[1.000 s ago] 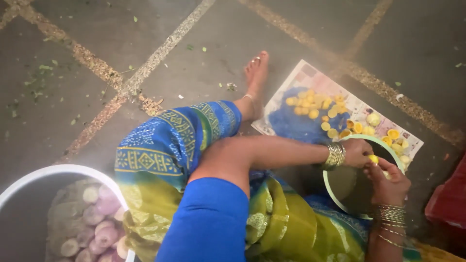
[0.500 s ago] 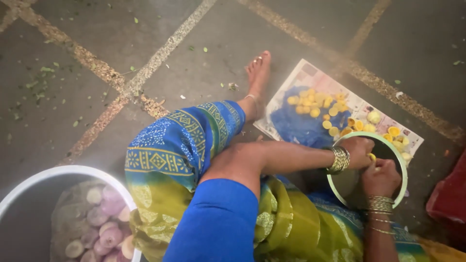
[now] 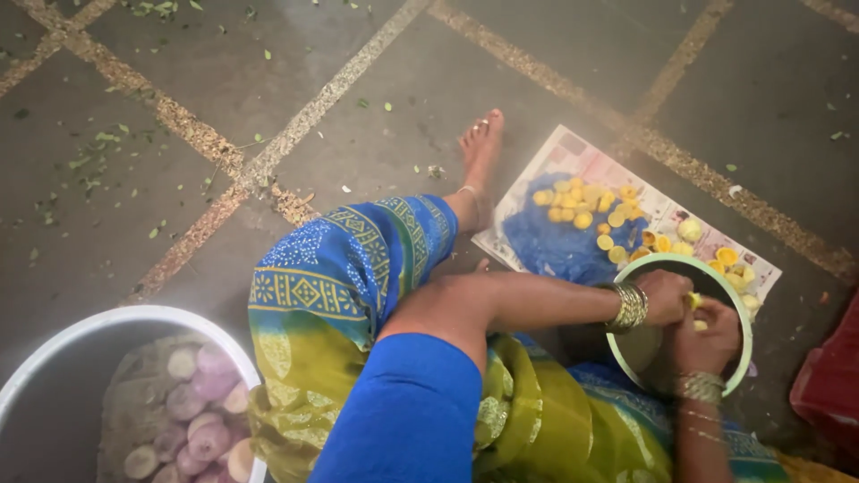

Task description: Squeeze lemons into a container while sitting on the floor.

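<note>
- The left hand (image 3: 664, 297) and right hand (image 3: 709, 329) met over a pale green bowl (image 3: 740, 356) on the floor, both closed on a small yellow piece (image 3: 694, 301).
- More yellow pieces (image 3: 591, 207) lay on a printed sheet (image 3: 580, 154) just beyond the bowl.
- A white basin (image 3: 54, 350) of purple slices stood well apart.

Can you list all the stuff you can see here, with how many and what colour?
bowl: one, pale green rim, under the hands.
yellow pieces: many, on the paper.
paper: one printed sheet, on the floor by the foot.
tub: one, white, bottom left.
purple slices: many, purple and cream, in the tub.
floor: grey stone, green bits scattered.
foot: one, bare.
left hand: bangles, on a yellow piece.
right hand: bangles, over the bowl.
</note>
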